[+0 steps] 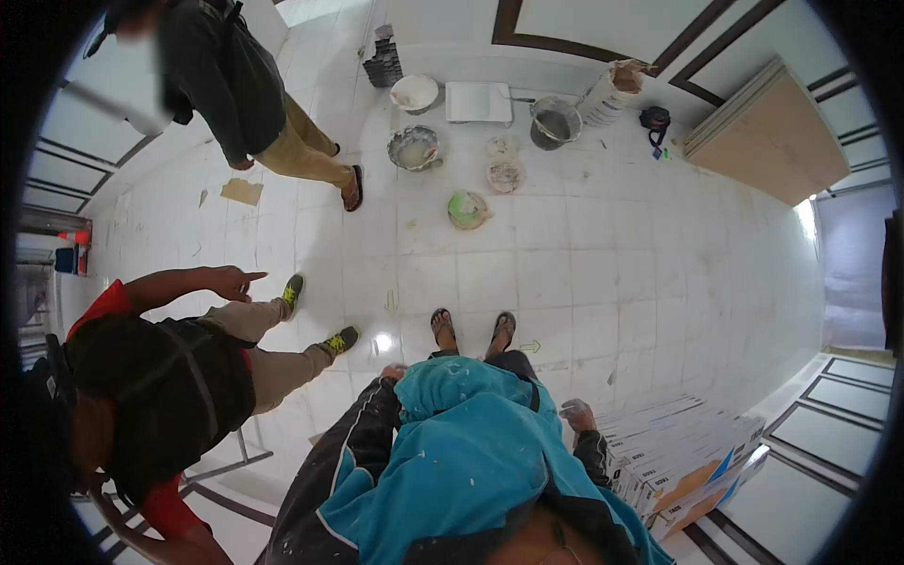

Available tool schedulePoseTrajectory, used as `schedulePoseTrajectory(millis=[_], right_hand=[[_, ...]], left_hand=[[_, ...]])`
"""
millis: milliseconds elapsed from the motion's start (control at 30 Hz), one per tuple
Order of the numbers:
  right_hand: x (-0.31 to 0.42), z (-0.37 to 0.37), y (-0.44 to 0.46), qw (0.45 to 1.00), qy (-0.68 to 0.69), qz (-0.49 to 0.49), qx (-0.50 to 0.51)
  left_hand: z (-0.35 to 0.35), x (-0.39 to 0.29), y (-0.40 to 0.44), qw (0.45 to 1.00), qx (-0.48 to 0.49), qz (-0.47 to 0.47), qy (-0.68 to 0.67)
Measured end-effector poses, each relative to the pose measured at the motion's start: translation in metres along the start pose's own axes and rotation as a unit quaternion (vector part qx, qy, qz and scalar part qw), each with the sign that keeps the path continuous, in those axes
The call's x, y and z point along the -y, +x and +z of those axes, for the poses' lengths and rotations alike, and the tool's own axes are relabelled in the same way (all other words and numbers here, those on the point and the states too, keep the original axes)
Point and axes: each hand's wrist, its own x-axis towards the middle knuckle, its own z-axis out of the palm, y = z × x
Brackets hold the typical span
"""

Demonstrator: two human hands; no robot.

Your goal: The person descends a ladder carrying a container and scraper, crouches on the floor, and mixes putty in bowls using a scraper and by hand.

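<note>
My left hand [395, 372] hangs beside my blue jacket [471, 424], partly covered by it, so its fingers cannot be made out. On the other side my right hand [578, 414] hangs loosely, fingers slightly bent and apart, with nothing visible in it. Stacked long cardboard boxes [683, 433] are nearest to that hand, apart from it. My sandalled feet [474, 328] stand on the white tiled floor [556, 278].
One person [169, 377] at left points a finger forward; another [250, 104] stands further ahead. Ahead are a messy basin [413, 148], a white tray [478, 102], a dark bucket [554, 124], a green-stained lid [467, 210], a sack [617, 89] and leaning boards [767, 137].
</note>
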Motion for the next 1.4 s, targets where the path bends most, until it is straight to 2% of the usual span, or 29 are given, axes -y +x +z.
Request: schedulePoseTrajectory(millis=[33,67,100,133,167,200,267,333,367,467,533,567,633,700,733,767,800,867,900,933,1033,1100,1167,1233,1267,1300,1333,1367,1400], right_hand=[[-0.002,0.001,-0.007,0.993,0.041,0.094,-0.063],[-0.007,0.010,-0.011,0.922,0.220,0.301,-0.105],[-0.035,0.024,-0.019,0.921,0.218,0.306,-0.100],[-0.079,0.042,-0.029,0.979,-0.065,0.161,-0.106],[-0.112,0.059,-0.036,0.935,-0.340,-0.005,-0.102],[-0.124,0.070,-0.039,0.965,-0.221,0.116,-0.085],[-0.115,0.061,-0.030,0.966,-0.074,0.239,-0.071],[-0.112,0.047,-0.012,0.966,-0.017,0.249,-0.071],[-0.109,0.034,0.002,0.965,0.004,0.251,-0.071],[-0.107,-0.014,0.054,0.967,0.073,0.227,-0.087],[-0.103,-0.054,0.093,0.971,0.100,0.191,-0.102],[-0.101,-0.076,0.111,0.975,0.098,0.170,-0.109],[-0.097,-0.122,0.142,0.986,0.033,0.129,-0.105],[-0.101,-0.164,0.172,0.990,-0.027,0.099,-0.097],[-0.115,-0.180,0.190,0.963,0.134,0.214,-0.092],[-0.132,-0.195,0.205,0.899,0.287,0.322,-0.081],[-0.155,-0.206,0.219,0.901,0.282,0.321,-0.076],[-0.204,-0.234,0.257,0.981,0.077,0.165,-0.069],[-0.217,-0.251,0.274,0.982,0.074,0.161,-0.064],[-0.227,-0.269,0.293,0.994,0.000,0.091,-0.053],[-0.180,-0.315,0.335,0.995,-0.089,0.007,-0.046],[-0.120,-0.341,0.356,0.962,0.152,0.218,-0.058],[-0.176,-0.335,0.387,0.999,-0.013,0.019,-0.042],[-0.133,-0.345,0.399,0.982,-0.093,0.164,0.017],[-0.140,-0.341,0.404,0.967,-0.244,0.069,0.012],[-0.139,-0.343,0.402,0.920,-0.391,-0.025,0.011],[-0.140,-0.349,0.405,0.931,-0.359,0.030,0.053],[-0.130,-0.364,0.404,0.946,-0.317,-0.019,0.069],[-0.107,-0.380,0.405,0.950,-0.304,0.015,0.069]], left_hand=[[-0.001,-0.005,-0.001,0.996,-0.021,-0.012,-0.090],[0.014,0.009,0.032,0.991,-0.079,0.105,0.022],[0.029,0.023,0.063,0.957,-0.133,0.219,0.133],[0.030,0.015,0.071,0.983,-0.132,0.122,-0.046],[0.024,-0.004,0.084,0.966,-0.129,0.022,-0.222],[0.005,-0.031,0.078,0.973,-0.128,0.044,-0.186],[-0.030,-0.084,0.069,0.977,-0.131,0.064,-0.153],[-0.047,-0.116,0.075,0.970,-0.230,0.060,-0.051],[-0.057,-0.135,0.072,0.969,-0.233,0.057,-0.051],[-0.073,-0.185,0.055,0.943,-0.269,0.029,-0.193],[-0.060,-0.191,0.073,0.951,-0.273,0.020,-0.147],[-0.054,-0.199,0.082,0.957,-0.271,0.011,-0.101],[-0.058,-0.241,0.074,0.963,-0.235,-0.002,-0.135],[-0.055,-0.291,0.062,0.944,-0.265,-0.098,-0.170],[-0.056,-0.320,0.053,0.933,-0.306,-0.101,-0.159],[-0.052,-0.332,0.054,0.931,-0.307,-0.106,-0.164],[-0.046,-0.340,0.056,0.926,-0.337,-0.088,-0.144],[-0.036,-0.353,0.067,0.916,-0.370,-0.075,-0.132],[-0.031,-0.350,0.074,0.915,-0.372,-0.078,-0.138],[-0.025,-0.348,0.080,0.913,-0.372,-0.081,-0.144],[-0.018,-0.345,0.086,0.918,-0.347,-0.117,-0.153],[-0.009,-0.337,0.100,0.921,-0.330,-0.134,-0.159],[0.001,-0.326,0.129,0.933,-0.270,-0.155,-0.178],[0.001,-0.338,0.146,0.944,-0.240,-0.157,-0.165],[0.004,-0.338,0.165,0.964,-0.240,-0.102,-0.044],[0.000,-0.356,0.171,0.968,-0.233,-0.046,0.076],[-0.001,-0.374,0.176,0.970,-0.228,-0.043,0.070],[-0.024,-0.417,0.167,0.962,-0.247,-0.107,-0.048],[-0.046,-0.448,0.169,0.936,-0.262,-0.171,-0.163]])
